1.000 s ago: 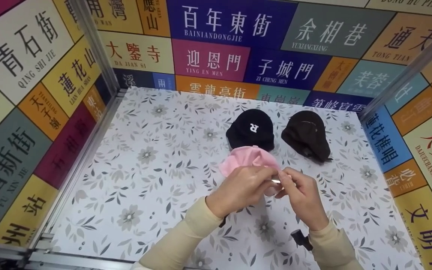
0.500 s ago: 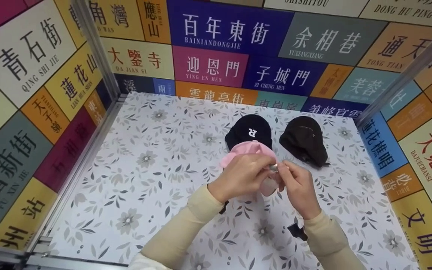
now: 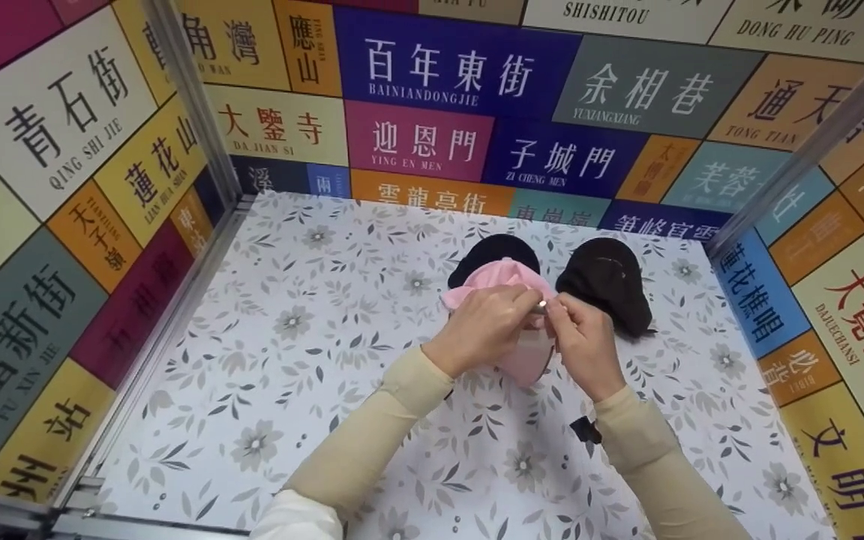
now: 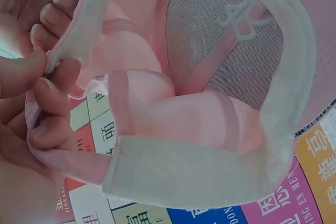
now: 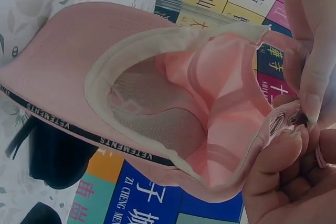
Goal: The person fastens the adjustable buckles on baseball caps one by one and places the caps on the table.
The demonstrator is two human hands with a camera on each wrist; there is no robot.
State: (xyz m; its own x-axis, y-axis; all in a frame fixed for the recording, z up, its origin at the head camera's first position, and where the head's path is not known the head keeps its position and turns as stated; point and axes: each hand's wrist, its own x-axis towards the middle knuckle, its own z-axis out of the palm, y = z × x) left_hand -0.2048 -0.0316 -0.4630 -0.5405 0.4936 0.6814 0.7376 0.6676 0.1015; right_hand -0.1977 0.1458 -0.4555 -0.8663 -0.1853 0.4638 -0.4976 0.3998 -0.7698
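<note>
A pink baseball cap (image 3: 507,274) is held up by both hands at its back strap. The left hand (image 3: 486,322) pinches one side of the strap while the right hand (image 3: 588,341) pinches the other, the fingertips meeting at a small shiny metal buckle (image 3: 542,304). In the left wrist view the cap's opening shows a pale sweatband (image 4: 178,169) and mesh lining. The strap (image 4: 79,163) loops between the fingers. Seen from the right wrist, the brim (image 5: 84,40) carries a black lettered edge, and fingers partly hide the buckle.
Behind the pink cap lies a black cap (image 3: 503,244), partly covered in the head view. To its right is a dark brown cap (image 3: 608,281). The floral tabletop (image 3: 289,390) is bounded by printed panels (image 3: 417,139) and metal rails (image 3: 203,97).
Both hands have moved upward in the head view with the pink cap. It now hides the letter on the black cap, and more of its brim shows below the hands. The view has shifted slightly.
</note>
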